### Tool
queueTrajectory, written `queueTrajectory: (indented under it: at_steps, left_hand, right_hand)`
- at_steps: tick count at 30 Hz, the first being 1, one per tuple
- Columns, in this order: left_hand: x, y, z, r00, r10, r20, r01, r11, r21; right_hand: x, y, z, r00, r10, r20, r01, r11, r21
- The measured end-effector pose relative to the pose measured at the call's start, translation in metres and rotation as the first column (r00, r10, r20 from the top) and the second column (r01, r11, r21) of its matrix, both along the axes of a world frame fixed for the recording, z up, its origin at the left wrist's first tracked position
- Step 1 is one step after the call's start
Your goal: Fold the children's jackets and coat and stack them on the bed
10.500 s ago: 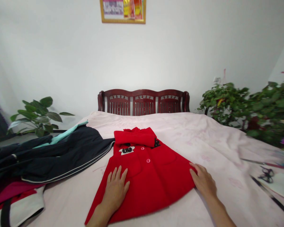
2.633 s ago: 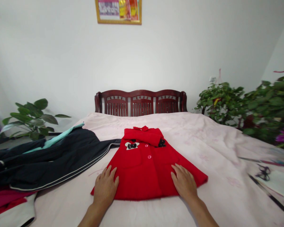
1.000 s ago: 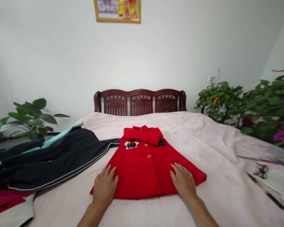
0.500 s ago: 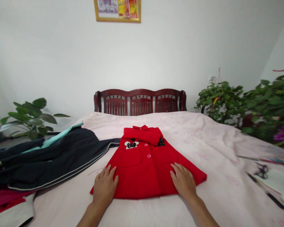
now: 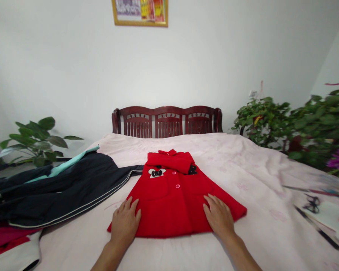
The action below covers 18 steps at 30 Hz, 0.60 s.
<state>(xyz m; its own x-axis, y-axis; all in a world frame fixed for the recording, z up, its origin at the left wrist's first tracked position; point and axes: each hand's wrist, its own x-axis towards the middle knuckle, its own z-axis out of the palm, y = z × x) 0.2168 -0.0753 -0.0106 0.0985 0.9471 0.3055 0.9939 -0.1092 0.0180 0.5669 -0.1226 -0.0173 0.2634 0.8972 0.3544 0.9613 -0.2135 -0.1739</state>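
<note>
A red coat lies front side up on the pale pink bedsheet, its sleeves folded across the chest beneath the collar. Two buttons and a black-and-white bow patch show on its front. My left hand rests palm down on the lower left part of the coat, fingers stretched out. On the lower right part, my right hand lies flat in the same way, fingers spread. Neither hand grips the cloth.
Dark navy clothing with white piping lies at the left, one end reaching the coat. Dark-rimmed glasses and a black-ended strip are at the right. Behind stands a wooden backrest; leafy plants flank the bed.
</note>
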Motion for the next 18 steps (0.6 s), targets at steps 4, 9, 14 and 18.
queueTrajectory:
  at_steps: [4,9,14,18]
  left_hand:
    - [0.001,0.0,0.0,1.0,-0.004,-0.029,0.004,1.0,0.007]
    - [0.005,0.0,0.0,0.997,0.016,-0.08,-0.018,1.0,-0.021]
    - [0.006,-0.001,-0.002,0.996,0.018,-0.087,-0.02,1.0,-0.016]
    - [0.006,-0.001,-0.005,0.997,0.022,-0.07,-0.021,1.0,0.008]
  right_hand:
    - [0.0,0.0,0.0,1.0,-0.005,0.002,0.005,1.0,-0.005]
    - [-0.001,0.0,0.001,1.0,-0.008,0.0,0.008,1.0,-0.015]
    - [-0.003,-0.001,0.0,1.0,-0.01,0.002,0.01,1.0,-0.029]
    - [0.003,0.011,0.008,0.988,0.005,-0.156,-0.019,0.996,-0.088]
